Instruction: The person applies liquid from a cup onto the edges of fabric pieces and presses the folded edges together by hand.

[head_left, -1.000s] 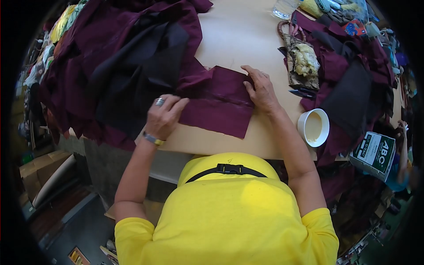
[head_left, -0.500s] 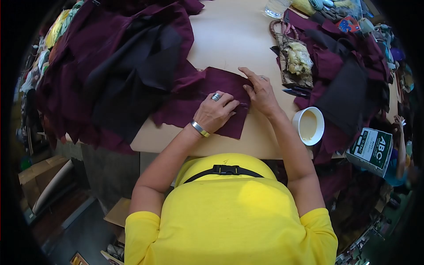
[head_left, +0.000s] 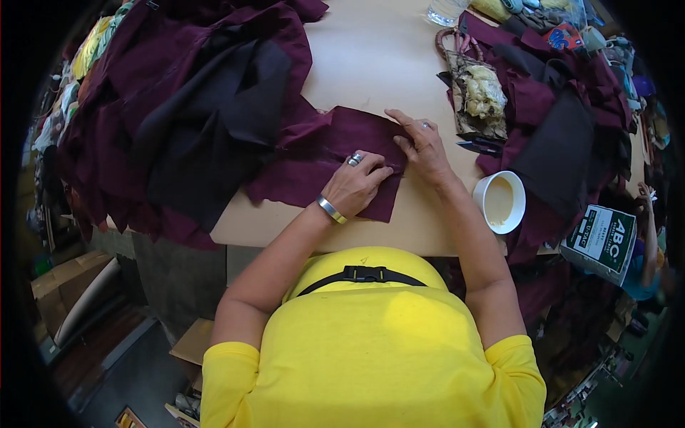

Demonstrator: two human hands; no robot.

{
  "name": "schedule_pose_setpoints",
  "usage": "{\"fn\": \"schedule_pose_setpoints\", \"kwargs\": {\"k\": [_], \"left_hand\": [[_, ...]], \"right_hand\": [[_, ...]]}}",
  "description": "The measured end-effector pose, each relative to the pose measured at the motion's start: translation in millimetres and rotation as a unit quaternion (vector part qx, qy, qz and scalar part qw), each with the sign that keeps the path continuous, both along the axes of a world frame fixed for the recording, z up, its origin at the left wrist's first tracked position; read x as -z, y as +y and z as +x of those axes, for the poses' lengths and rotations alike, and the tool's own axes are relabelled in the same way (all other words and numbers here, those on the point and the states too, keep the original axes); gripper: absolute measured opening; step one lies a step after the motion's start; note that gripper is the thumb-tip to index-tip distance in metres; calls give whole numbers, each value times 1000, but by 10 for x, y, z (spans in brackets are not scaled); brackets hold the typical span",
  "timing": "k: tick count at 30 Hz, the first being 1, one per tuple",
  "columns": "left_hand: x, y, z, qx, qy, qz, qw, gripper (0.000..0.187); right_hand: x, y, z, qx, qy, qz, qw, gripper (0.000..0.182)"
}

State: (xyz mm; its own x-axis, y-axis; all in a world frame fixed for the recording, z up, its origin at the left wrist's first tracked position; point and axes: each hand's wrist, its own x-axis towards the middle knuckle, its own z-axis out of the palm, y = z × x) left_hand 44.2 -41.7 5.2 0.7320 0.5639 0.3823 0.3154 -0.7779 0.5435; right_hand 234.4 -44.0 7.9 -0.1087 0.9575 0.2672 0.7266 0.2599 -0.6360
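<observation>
A flat maroon cloth panel (head_left: 364, 132) lies on the table in front of me, joined on its left to a larger heap of maroon fabric (head_left: 143, 93) with a black cloth piece (head_left: 214, 114) over it. My left hand (head_left: 357, 184), wearing a ring and a metal bracelet, rests on the panel with its fingers curled together. Whatever is between those fingertips is too small to make out. At the panel's right edge, my right hand (head_left: 426, 151) has its index finger and thumb apart, fingertips touching the cloth.
To the right stands a white cup (head_left: 499, 202) with pale liquid. Beyond it are pens (head_left: 479, 147), a worn pad (head_left: 481, 100), more maroon and black cloth (head_left: 549, 143), and an ABC box (head_left: 599, 244). A clear container (head_left: 448, 11) stands at the back. Another person's arm (head_left: 648, 235) shows far right.
My left hand has slid a little right and up over the panel, toward its right edge. My right hand has stayed nearly in place.
</observation>
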Motion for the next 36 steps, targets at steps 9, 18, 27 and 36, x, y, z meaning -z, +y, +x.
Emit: {"fn": "schedule_pose_setpoints", "kwargs": {"k": [9, 18, 27, 36], "left_hand": [[-15, 24, -110, 79, 51, 62, 994, 36], [3, -7, -140, 87, 75, 66, 991, 40], [-38, -67, -125, 53, 77, 48, 994, 36], [-17, -68, -154, 80, 111, 111, 984, 39]], "right_hand": [[68, 29, -3, 15, 19, 26, 999, 52], [45, 31, 11, 21, 32, 3, 999, 53], [82, 27, 2, 22, 36, 24, 999, 52], [86, 32, 0, 30, 35, 27, 999, 51]]}}
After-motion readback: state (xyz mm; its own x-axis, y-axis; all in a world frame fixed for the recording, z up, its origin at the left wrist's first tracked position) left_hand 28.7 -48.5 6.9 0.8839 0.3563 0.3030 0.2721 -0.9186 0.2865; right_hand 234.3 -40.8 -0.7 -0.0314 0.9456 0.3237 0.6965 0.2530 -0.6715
